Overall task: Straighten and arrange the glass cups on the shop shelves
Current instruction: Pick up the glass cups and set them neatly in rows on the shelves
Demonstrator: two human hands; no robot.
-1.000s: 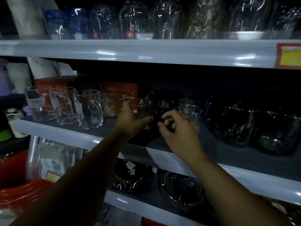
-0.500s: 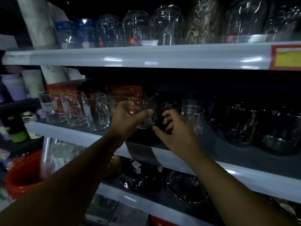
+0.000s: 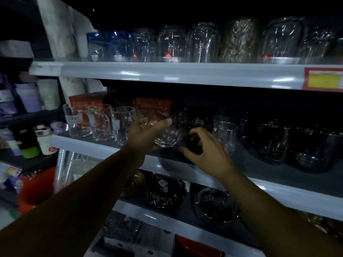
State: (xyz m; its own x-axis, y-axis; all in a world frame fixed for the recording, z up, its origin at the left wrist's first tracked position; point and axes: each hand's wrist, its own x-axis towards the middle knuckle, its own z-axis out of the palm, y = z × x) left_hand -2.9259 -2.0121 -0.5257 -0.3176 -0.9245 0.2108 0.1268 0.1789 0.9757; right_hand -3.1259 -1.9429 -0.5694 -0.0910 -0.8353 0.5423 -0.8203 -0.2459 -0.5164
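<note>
Fingers [image 3: 163, 124] of the left hand [image 3: 144, 136] grip a clear cup [image 3: 168, 137], with the thumb laid across its near side. The cup is tilted off upright above the front part of the middle shelf [image 3: 89, 145]. Whether its base touches the shelf cannot be told.

Fingers [image 3: 197, 130] of the right hand [image 3: 209, 156] are curled, with the thumb pointing left. A dark cup [image 3: 193, 144] sits between thumb and fingers. In the dim light it cannot be told whether they grip it or only surround it. The two hands are near each other but apart.

Below both hands, on the lower shelf [image 3: 141, 217]:
- a dark faceted dish [image 3: 165, 193], beneath the left fingers;
- a dark glass bowl [image 3: 217, 204], beneath the right fingers.

On the middle shelf, level with the fingers:
- just right of the right fingers, stacked clear cups [image 3: 224, 130], upright;
- well to the right of those, large dark tumblers [image 3: 272, 143], upright;
- left of the left fingers, three handled mugs [image 3: 101, 125] in a row, upright and close together.

Behind the mugs and beyond the left fingers, red boxes [image 3: 154, 106] stand at the back of the shelf.

Above the fingers, the upper shelf [image 3: 185, 75] carries a row of tall wrapped glasses [image 3: 202, 41]. A red and yellow label [image 3: 323, 79] is fixed to its front edge, far right.
</note>
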